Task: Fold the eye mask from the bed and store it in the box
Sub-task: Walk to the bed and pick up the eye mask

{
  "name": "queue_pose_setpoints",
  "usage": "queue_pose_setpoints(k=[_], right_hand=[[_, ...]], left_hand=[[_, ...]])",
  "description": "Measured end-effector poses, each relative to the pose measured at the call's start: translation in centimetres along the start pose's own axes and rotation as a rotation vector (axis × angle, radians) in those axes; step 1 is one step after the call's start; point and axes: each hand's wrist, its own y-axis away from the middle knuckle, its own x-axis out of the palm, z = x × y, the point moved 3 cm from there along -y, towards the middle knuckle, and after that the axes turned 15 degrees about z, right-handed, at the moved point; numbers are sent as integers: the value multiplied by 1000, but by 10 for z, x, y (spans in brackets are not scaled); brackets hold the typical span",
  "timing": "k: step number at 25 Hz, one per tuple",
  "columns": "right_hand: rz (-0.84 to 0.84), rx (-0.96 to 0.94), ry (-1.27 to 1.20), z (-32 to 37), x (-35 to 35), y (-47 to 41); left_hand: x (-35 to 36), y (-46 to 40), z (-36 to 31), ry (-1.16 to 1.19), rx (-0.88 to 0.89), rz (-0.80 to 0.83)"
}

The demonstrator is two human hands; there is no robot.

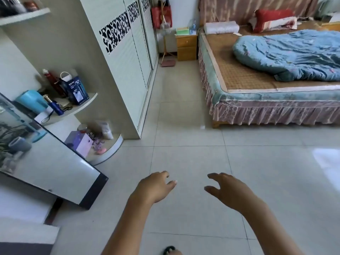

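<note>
The bed [244, 78] stands at the upper right, with a woven mat, a crumpled blue quilt [290, 54] and a red pillow [272, 20] on it. I cannot make out an eye mask on the bed, nor the storage box. My left hand [156, 188] and my right hand [228, 192] are stretched out over the tiled floor at the bottom centre. Both are empty, with fingers loosely apart. They are well short of the bed.
A white wardrobe [127, 70] runs along the left, with rounded corner shelves [84, 105] holding bottles and bags. A mirror [55, 166] leans at the lower left. A wooden nightstand [185, 46] sits beside the bed head. Pale floor tiles [184, 126] lie between me and the bed.
</note>
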Motion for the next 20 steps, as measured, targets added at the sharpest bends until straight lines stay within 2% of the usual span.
queue_pose_setpoints(k=[6, 12, 20], right_hand=[[66, 6, 19, 27, -21, -87], [81, 30, 26, 84, -78, -192], [-13, 93, -33, 104, -175, -295]], left_hand=[[-40, -58, 33, -54, -32, 18], [-129, -132, 68, -128, -16, 24], [-253, -240, 71, -178, 34, 26]])
